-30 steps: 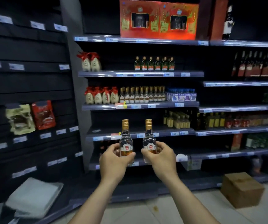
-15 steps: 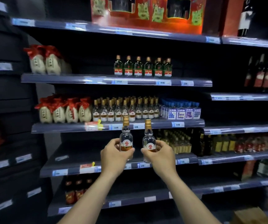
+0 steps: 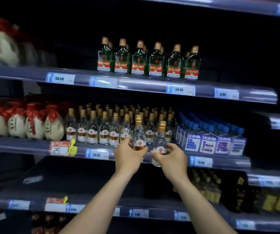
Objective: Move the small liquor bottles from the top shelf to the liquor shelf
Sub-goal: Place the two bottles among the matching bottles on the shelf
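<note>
Holding one small clear bottle each, the left hand (image 3: 129, 157) and right hand (image 3: 172, 159) are reaching toward the liquor shelf (image 3: 34, 146). Fingers are curling around the left bottle (image 3: 139, 137) and right bottle (image 3: 160, 143), both upright with gold caps and red-and-white labels. Matching shelved bottles (image 3: 104, 130) are standing directly behind them; the left bottle appears nearer the row.

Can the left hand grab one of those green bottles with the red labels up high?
Probably not now. The left hand is already gripping a small clear gold-capped bottle, and the green glass bottles with red labels stand one shelf higher, though nothing blocks them.
</note>
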Action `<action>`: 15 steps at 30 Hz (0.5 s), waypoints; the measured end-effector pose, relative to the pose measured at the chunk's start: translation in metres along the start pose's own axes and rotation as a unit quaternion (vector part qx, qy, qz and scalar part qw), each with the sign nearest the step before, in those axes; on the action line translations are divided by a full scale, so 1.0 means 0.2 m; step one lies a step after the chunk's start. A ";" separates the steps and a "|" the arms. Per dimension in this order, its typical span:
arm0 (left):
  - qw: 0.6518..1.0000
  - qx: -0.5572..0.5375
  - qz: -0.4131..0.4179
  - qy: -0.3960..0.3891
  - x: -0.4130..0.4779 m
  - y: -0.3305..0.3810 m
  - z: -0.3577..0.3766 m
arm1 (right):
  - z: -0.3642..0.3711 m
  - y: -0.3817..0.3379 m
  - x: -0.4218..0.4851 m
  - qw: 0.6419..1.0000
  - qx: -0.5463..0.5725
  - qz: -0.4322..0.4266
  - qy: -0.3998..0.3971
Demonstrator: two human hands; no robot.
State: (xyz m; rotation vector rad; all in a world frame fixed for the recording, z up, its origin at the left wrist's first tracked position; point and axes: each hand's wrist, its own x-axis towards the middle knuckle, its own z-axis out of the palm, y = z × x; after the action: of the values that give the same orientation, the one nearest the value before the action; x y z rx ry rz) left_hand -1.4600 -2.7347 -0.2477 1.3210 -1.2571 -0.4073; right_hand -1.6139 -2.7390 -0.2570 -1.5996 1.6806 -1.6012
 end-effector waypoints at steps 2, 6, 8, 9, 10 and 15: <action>1.000 0.003 -0.004 0.019 0.09 -0.02 0.11 | 0.04 0.05 0.16 1.000 -0.004 -0.014 -0.008; 0.999 0.043 -0.005 0.033 0.24 -0.08 0.23 | 0.13 0.12 0.39 0.999 -0.007 -0.033 -0.025; 0.998 0.057 0.010 0.020 0.30 -0.12 0.26 | 0.18 0.15 0.47 0.999 0.000 -0.032 -0.033; 0.998 0.065 0.019 0.009 0.32 -0.14 0.28 | 0.21 0.16 0.49 0.999 -0.002 -0.032 -0.039; 0.997 0.073 0.031 0.000 0.34 -0.16 0.29 | 0.23 0.18 0.51 0.998 -0.004 -0.035 -0.045; 0.995 0.087 0.040 -0.019 0.38 -0.18 0.31 | 0.29 0.22 0.54 0.998 0.002 -0.021 -0.052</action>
State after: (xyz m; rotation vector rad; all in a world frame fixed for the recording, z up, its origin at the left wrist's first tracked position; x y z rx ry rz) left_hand -1.4711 -2.8387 -0.2605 1.4098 -1.3984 -0.2729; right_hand -1.6226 -2.8689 -0.2649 -1.6958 1.6008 -1.5127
